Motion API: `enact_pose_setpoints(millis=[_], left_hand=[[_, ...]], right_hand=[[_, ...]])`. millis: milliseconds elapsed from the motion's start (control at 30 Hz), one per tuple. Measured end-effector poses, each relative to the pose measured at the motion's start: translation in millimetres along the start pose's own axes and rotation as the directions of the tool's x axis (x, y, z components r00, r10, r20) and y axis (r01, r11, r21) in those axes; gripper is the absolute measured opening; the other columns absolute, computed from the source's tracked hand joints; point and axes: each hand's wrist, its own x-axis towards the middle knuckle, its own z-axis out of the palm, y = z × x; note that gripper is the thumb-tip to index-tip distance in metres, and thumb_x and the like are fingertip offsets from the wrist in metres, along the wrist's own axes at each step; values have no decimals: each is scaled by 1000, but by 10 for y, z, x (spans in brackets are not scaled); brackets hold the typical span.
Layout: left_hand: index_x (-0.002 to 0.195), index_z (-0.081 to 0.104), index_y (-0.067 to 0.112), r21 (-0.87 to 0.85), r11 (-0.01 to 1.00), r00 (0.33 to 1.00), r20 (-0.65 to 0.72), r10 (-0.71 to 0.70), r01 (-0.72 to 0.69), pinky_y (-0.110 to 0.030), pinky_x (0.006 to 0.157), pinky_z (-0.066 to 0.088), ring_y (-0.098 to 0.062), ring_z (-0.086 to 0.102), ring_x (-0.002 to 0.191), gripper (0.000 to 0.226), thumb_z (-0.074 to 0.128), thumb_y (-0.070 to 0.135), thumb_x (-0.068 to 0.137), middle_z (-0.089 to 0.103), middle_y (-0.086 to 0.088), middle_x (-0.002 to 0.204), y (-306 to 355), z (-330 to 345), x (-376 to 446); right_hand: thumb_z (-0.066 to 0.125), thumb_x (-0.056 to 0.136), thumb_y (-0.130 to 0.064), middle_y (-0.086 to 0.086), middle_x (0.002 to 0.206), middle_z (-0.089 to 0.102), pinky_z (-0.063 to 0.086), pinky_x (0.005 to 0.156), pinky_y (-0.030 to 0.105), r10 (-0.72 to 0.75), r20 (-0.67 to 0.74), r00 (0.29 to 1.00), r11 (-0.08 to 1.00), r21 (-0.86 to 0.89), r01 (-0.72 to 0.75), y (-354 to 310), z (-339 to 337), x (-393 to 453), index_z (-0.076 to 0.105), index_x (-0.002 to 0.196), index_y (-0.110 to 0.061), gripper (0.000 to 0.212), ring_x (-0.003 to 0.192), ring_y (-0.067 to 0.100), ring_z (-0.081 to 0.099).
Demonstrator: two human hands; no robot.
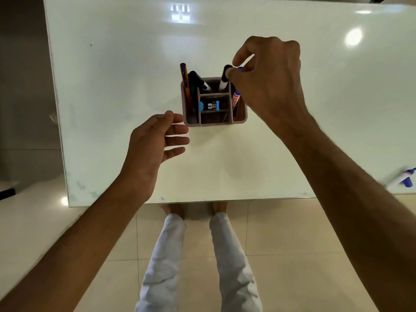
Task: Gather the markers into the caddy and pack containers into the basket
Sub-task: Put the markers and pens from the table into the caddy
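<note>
So the caddy (215, 121) sits about mid-table, a pinkish thing split into compartments. I count an orange pen (184, 78) and a black marker (198, 81) leaning out of the left side, another black-capped marker (224, 78) standing in the back middle slot, and a blue clip-looking thing (209, 106) lying in the centre compartment — can't tell exactly what that is.

My right hand (270, 79) is over the caddy's right side, fingers pinched shut on the top of a blue marker (236, 97). Its white barrel with a red label is already down inside the right slot, standing nearly upright.

My left hand (150, 143) hovers just left of the caddy's near corner, fingers loosely spread and holding nothing. Whether the thumb tip touches the caddy wall, I can't tell.

One more blue marker (404, 179) lies on the table (112, 86) way off at the right edge, well apart from everything — partly hidden behind my right arm.
</note>
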Motion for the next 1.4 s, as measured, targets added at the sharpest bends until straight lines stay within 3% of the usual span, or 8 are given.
enact_pose_setpoints(millis=[167, 267, 367, 633, 933, 1100, 1267, 1400], left_hand=[[101, 75, 22, 115, 992, 999, -6, 47, -46, -30, 82, 62, -14, 77, 84, 32, 47, 35, 111, 79, 5, 89, 44, 4, 13], [105, 75, 17, 210, 973, 995, 37, 91, -97, -30, 80, 60, -16, 76, 84, 38, 44, 39, 112, 79, 1, 92, 36, 45, -2], [104, 75, 18, 296, 947, 990, 108, 95, -123, -27, 77, 60, -16, 76, 84, 40, 43, 41, 112, 80, 0, 92, 11, 144, -30], [103, 75, 19, 443, 879, 965, 254, 68, -179, -30, 78, 58, -12, 76, 82, 35, 48, 40, 110, 80, 1, 92, -25, 827, -15], [101, 74, 29, 679, 641, 882, 471, -6, -357, -31, 84, 58, -4, 76, 83, 24, 54, 42, 106, 79, 16, 91, -284, 1959, -55], [101, 75, 28, 730, 548, 839, 537, -90, -409, -32, 87, 58, -6, 76, 84, 22, 55, 38, 106, 80, 13, 93, -429, 2678, -150], [98, 75, 27, 744, 498, 796, 584, -158, -446, -36, 91, 57, -8, 76, 82, 21, 57, 36, 105, 80, 10, 93, -535, 3305, -274], [101, 75, 25, 741, 468, 765, 616, -189, -481, -37, 88, 58, -8, 76, 84, 21, 58, 36, 105, 80, 9, 94, -614, 3655, -333]], right_hand=[[64, 94, -24, -3, 89, 77, 38, 70, -3, 8, -2, 1000, 1000, 7, -8, 74, -18, -38, 75, 101, -20, 14, 78, 13, 72], [62, 95, -17, -3, 91, 78, 58, 73, 26, 34, 30, 999, 999, 20, -34, 231, -42, -168, 76, 100, -18, 15, 64, 13, 70], [65, 97, -19, -3, 93, 78, 51, 61, 22, 57, 80, 995, 998, -11, -56, 485, -77, -375, 77, 103, -18, 13, 58, 2, 59], [67, 96, -24, -8, 85, 75, 53, 66, 28, 269, 162, 949, 956, 77, -284, 1296, -286, -972, 75, 96, -24, 8, 61, 6, 63], [61, 97, -24, -4, 90, 77, 58, 77, 34, 524, 161, 836, 827, 138, -545, 2213, -739, -1474, 77, 98, -21, 16, 81, 20, 71], [59, 98, -23, -2, 92, 77, 60, 79, 37, 626, 84, 775, 754, 190, -629, 2821, -1038, -1727, 76, 102, -19, 18, 81, 20, 70], [61, 101, -33, 2, 118, 71, 57, 83, 40, 747, -154, 646, 664, 154, -731, 3467, -1139, -1937, 56, 141, -20, 42, 102, 22, 69], [63, 98, -39, 10, 134, 57, 44, 75, 39, 812, -211, 544, 571, 91, -816, 4037, -1134, -1986, 36, 155, -21, 65, 110, 31, 64]])
